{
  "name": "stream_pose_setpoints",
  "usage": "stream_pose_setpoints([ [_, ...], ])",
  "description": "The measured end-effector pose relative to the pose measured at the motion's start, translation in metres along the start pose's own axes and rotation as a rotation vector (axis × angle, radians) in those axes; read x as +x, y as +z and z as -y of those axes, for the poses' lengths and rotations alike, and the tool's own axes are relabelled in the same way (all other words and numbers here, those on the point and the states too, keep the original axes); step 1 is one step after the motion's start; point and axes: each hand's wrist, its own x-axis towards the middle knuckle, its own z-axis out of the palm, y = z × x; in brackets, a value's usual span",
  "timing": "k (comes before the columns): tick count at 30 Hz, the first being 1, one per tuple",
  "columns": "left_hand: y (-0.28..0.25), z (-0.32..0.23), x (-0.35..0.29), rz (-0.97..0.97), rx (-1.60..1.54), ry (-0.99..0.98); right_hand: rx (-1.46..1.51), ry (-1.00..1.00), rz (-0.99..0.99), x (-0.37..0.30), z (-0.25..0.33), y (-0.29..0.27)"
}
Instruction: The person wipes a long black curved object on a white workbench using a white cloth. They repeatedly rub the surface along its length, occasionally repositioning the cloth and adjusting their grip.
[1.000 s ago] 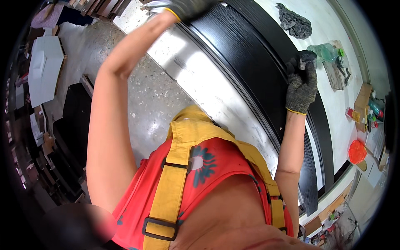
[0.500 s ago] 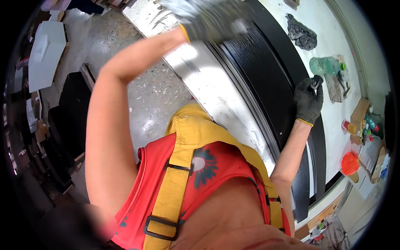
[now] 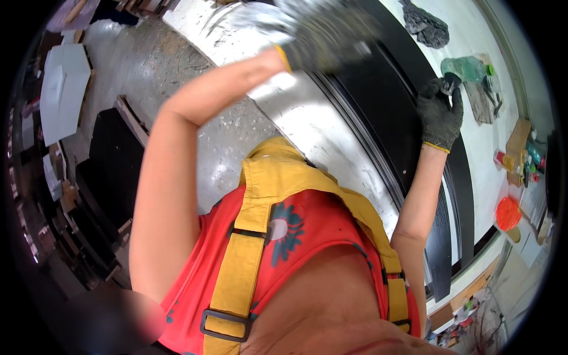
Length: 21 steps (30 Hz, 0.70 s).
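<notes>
A long black panel (image 3: 384, 127) with raised mouldings lies on a white work table (image 3: 488, 171). Over its far end is my left hand (image 3: 331, 38) in a dark knit glove, smeared by motion, so its fingers and anything in them do not show clearly. A shiny, pale blur (image 3: 260, 18) lies beside that hand. My right hand (image 3: 441, 115), gloved alike, is over the panel's right side. Its thumb and finger pinch a small dark thing (image 3: 451, 83) with a pale part, too small to name.
On the table's right lie a crumpled dark cloth (image 3: 427, 26), a greenish clear bottle (image 3: 464, 69) and a worn block (image 3: 479, 102). Farther right is a red plastic bag (image 3: 507, 214). Black boards (image 3: 115, 145) and a white panel (image 3: 64, 94) stand left, across the concrete floor (image 3: 222, 148).
My left hand has shifted right and slightly nearer, still blurred. My right hand has moved a little farther along the panel. The view has shifted slightly too.
</notes>
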Motion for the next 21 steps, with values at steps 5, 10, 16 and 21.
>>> stream_pose_setpoints([
  [5, 0.035, -0.117, 0.003, 0.114, -0.284, 0.246, -0.09, -0.016, 0.041, 0.008, 0.011, -0.01],
  [10, 0.024, -0.056, -0.005, -0.025, -0.329, 0.259, 0.029, 0.0, -0.078, -0.006, 0.021, -0.013],
  [16, -0.081, 0.145, -0.007, 0.027, 0.121, -0.433, 0.069, 0.02, -0.099, -0.006, 0.007, -0.004],
  [21, -0.073, 0.136, -0.005, -0.013, 0.199, -0.515, 0.031, 0.066, -0.05, -0.005, 0.001, 0.001],
])
